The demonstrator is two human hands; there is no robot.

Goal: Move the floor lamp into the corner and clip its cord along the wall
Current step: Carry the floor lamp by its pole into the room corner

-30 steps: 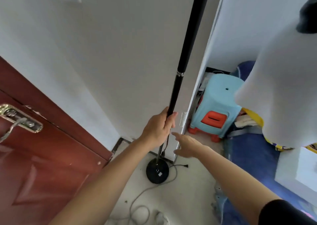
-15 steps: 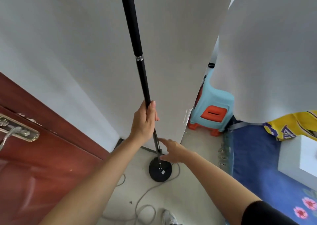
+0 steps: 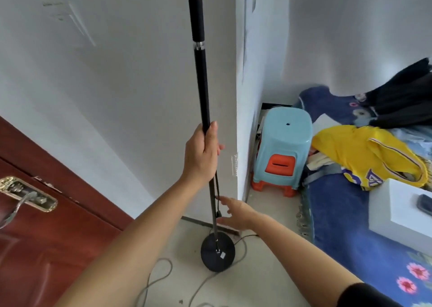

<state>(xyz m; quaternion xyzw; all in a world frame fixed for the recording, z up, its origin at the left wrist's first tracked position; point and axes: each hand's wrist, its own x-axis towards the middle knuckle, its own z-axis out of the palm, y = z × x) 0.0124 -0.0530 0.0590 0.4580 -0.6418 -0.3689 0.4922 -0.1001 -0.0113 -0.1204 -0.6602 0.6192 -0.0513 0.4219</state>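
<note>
A black floor lamp pole (image 3: 200,77) stands upright close to the white wall, on its round black base (image 3: 217,252) on the pale floor. My left hand (image 3: 203,155) is wrapped around the pole at mid height. Lower down, my right hand (image 3: 236,214) is spread open just right of the pole, beside a thin black cord (image 3: 218,196) that hangs along it. A grey cord (image 3: 163,276) loops over the floor in front of the base. A small clear clip (image 3: 234,164) sticks to the wall's outer edge.
A red-brown door (image 3: 42,224) with a brass handle (image 3: 25,196) is at the left. Right of the wall's edge stands a light blue stool (image 3: 284,138) over an orange one. Further right lie a blue flowered rug (image 3: 350,236), a yellow jersey (image 3: 364,154) and a white box (image 3: 397,213).
The pole has swung from leaning to nearly upright. My right hand has dropped from mid height to near the base. The white lampshade has left the view.
</note>
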